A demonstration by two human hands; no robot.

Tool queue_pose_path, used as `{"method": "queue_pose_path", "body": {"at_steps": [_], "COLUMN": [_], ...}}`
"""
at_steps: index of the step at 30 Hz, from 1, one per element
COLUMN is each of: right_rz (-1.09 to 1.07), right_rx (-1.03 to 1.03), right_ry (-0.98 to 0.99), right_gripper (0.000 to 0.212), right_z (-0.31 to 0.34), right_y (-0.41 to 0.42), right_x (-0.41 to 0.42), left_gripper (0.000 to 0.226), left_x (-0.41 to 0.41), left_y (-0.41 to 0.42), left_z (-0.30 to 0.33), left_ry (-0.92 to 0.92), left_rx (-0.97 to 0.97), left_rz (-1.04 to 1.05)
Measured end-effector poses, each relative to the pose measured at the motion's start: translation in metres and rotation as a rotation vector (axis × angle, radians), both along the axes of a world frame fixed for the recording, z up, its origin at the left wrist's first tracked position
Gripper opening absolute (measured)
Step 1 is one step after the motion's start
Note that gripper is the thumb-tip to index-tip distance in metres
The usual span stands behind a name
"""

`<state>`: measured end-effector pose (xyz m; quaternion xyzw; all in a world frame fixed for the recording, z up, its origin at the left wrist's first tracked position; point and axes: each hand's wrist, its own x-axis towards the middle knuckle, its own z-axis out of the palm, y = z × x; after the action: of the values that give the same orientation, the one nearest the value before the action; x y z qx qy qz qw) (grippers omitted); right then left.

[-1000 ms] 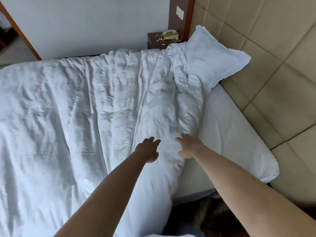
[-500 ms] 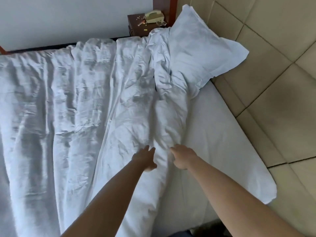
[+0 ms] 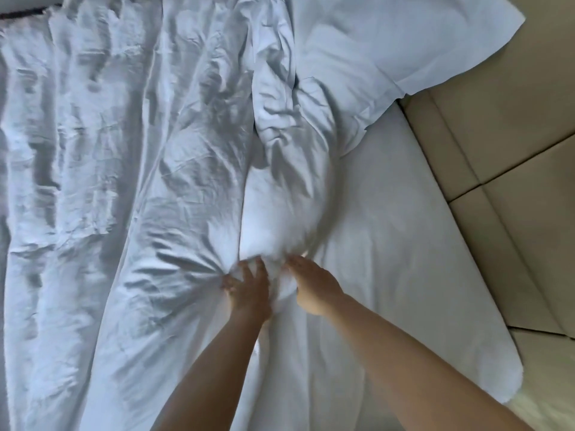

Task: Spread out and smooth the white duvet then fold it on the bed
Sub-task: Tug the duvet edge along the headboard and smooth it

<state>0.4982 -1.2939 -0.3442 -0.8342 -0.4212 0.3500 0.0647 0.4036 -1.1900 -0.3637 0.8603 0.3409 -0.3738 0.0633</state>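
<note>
No readable text, label, brand, number or sign shows anywhere in view

Right of the hands: bare bed sheet [image 3: 389, 244], flat and open as far as the mattress edge.
Right boundary: padded wall panels [image 3: 497, 166] run along the bed's edge and close that side.
Far right: pillow [image 3: 389, 42] lies across the sheet's top, touching the duvet's bunched ridge.
Ahead: raised ridge of the duvet [image 3: 280, 197] stands in front of the left hand [image 3: 249, 287] and right hand [image 3: 311, 287].
Left: rumpled duvet covers the bed, low folds only.
</note>
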Motion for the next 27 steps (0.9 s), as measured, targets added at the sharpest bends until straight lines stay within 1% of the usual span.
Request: {"method": "queue_pose_path", "body": {"at_steps": [3, 6, 7, 9, 11, 12, 13, 15, 16, 17, 18, 20, 21, 22, 23, 24, 25, 26, 27], "right_rz": [0.045, 0.177, 0.214, 0.264, 0.315, 0.337, 0.355, 0.374, 0.380, 0.392, 0.409, 0.439, 0.413, 0.333, 0.193, -0.008, -0.234, -0.430, -0.550], "right_rx": [0.102, 0.218, 0.230, 0.245, 0.311, 0.366, 0.432, 0.580, 0.631, 0.667, 0.711, 0.798, 0.807, 0.793, 0.770, 0.752, 0.705, 0.634, 0.545], "right_ry": [-0.056, -0.190, -0.240, -0.322, -0.360, -0.403, -0.468, -0.590, -0.644, -0.696, -0.757, -0.863, -0.911, -0.951, -0.972, -0.961, -0.884, -0.752, -0.585], "right_gripper": [0.067, 0.083, 0.092, 0.108, 0.114, 0.109, 0.096, 0.062, 0.053, 0.048, 0.044, 0.040, 0.039, 0.038, 0.033, 0.031, 0.035, 0.043, 0.052], "right_z": [-0.010, -0.005, -0.002, 0.002, 0.008, 0.010, 0.012, 0.004, -0.002, -0.008, -0.014, -0.020, -0.017, -0.010, -0.001, 0.009, 0.017, 0.023, 0.022], "right_y": [0.000, 0.011, 0.014, 0.021, 0.030, 0.036, 0.045, 0.067, 0.080, 0.093, 0.105, 0.128, 0.141, 0.154, 0.169, 0.184, 0.196, 0.202, 0.206], "right_x": [-0.001, -0.001, -0.001, 0.001, 0.001, -0.002, -0.005, -0.009, -0.009, -0.009, -0.007, -0.001, 0.005, 0.011, 0.016, 0.019, 0.019, 0.015, 0.007], "left_gripper": [0.076, 0.066, 0.059, 0.043, 0.036, 0.036, 0.036, 0.034, 0.032, 0.032, 0.034, 0.037, 0.037, 0.037, 0.040, 0.047, 0.054, 0.057, 0.055], "left_x": [0.006, 0.003, 0.001, -0.003, -0.007, -0.012, -0.019, -0.038, -0.046, -0.052, -0.054, -0.056, -0.058, -0.060, -0.065, -0.070, -0.076, -0.081, -0.085], "left_y": [0.019, 0.043, 0.053, 0.075, 0.103, 0.115, 0.126, 0.138, 0.139, 0.141, 0.144, 0.149, 0.153, 0.157, 0.160, 0.161, 0.160, 0.156, 0.152], "left_z": [0.008, 0.035, 0.043, 0.061, 0.083, 0.095, 0.103, 0.112, 0.114, 0.112, 0.107, 0.094, 0.086, 0.082, 0.079, 0.077, 0.074, 0.069, 0.062], "left_ry": [-0.108, -0.165, -0.193, -0.221, -0.180, -0.156, -0.134, -0.150, -0.164, -0.178, -0.193, -0.234, -0.299, -0.369, -0.431, -0.491, -0.543, -0.599, -0.686], "left_rx": [-0.003, -0.002, -0.043, -0.188, -0.316, -0.371, -0.427, -0.597, -0.665, -0.671, -0.608, -0.372, -0.221, -0.105, -0.007, 0.106, 0.252, 0.398, 0.512], "left_rz": [-0.054, 0.013, 0.078, 0.183, 0.261, 0.340, 0.417, 0.615, 0.712, 0.752, 0.733, 0.641, 0.617, 0.636, 0.688, 0.689, 0.596, 0.426, 0.227]}}
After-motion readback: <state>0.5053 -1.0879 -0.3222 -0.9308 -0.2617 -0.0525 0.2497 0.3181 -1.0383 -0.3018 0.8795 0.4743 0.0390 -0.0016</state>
